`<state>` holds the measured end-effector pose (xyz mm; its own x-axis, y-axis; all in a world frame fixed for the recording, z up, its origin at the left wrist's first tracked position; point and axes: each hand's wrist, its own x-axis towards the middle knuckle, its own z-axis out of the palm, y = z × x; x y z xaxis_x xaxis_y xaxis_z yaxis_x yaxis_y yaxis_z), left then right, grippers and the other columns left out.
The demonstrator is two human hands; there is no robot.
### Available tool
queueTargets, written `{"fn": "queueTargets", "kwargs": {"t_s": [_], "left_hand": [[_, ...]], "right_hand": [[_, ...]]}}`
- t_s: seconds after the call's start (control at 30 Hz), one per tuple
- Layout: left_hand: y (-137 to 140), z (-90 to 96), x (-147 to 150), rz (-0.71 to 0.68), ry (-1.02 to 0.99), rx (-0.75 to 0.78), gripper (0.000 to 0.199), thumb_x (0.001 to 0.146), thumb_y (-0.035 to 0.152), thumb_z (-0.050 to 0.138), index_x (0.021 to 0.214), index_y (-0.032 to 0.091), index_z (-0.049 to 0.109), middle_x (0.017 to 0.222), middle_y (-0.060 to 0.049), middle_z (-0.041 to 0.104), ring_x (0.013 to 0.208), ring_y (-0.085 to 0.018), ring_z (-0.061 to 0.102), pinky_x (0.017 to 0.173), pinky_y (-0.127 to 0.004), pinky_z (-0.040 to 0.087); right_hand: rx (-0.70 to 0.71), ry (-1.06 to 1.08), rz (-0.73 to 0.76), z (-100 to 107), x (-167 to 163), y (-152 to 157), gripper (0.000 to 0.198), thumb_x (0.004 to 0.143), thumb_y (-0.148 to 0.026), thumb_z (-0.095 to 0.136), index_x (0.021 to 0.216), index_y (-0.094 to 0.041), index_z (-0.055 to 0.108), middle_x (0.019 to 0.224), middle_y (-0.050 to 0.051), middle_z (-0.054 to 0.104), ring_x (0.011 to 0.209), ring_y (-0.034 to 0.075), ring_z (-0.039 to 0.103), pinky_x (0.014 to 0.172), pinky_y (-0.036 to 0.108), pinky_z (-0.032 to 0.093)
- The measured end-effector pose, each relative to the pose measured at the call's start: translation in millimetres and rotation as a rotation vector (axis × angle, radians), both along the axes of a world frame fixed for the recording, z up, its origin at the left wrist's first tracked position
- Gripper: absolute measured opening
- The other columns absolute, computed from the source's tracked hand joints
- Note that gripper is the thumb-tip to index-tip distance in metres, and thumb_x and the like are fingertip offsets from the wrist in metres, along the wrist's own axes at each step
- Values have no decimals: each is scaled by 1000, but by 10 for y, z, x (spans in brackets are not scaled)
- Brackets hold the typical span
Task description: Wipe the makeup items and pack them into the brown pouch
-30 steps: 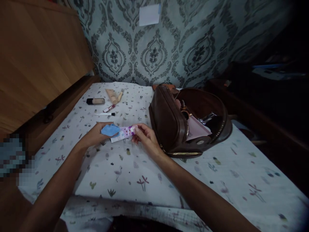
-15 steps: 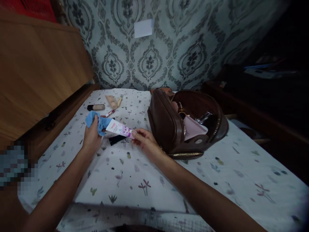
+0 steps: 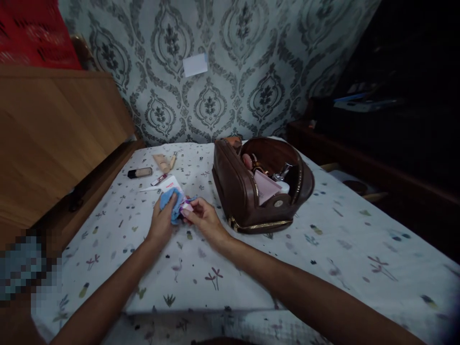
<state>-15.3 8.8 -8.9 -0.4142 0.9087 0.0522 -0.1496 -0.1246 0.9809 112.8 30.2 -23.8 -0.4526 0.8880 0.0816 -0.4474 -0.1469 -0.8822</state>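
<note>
Since 0.5 s ago: blue cloth moved from tube's far end down to its near end. Left hand closed on cloth, pressing it around white-and-purple tube. Right hand pinches tube's near end. Tube sits mid-bedsheet, just beside open brown pouch, toward the far-left corner.

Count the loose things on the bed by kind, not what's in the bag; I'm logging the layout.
Tubes: 2, one in the hands, one beige
Bottle: 1
Small sticks: 3
Cloth: 1
Bag: 1
Total: 8
</note>
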Motion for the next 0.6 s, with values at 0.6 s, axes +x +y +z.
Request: {"fn": "queueTargets", "kwargs": {"t_s": [0.6], "left_hand": [[23,53,-151,-232,-156,13,60,52,42,95,99,20,65,88,-3,75,77,-17,71,71,-27,57]], "right_hand": [[-564,260,483,-20,36,97,24,85,-32,76,78,-12,66,69,4,70,53,6,57,48,15,42]]}}
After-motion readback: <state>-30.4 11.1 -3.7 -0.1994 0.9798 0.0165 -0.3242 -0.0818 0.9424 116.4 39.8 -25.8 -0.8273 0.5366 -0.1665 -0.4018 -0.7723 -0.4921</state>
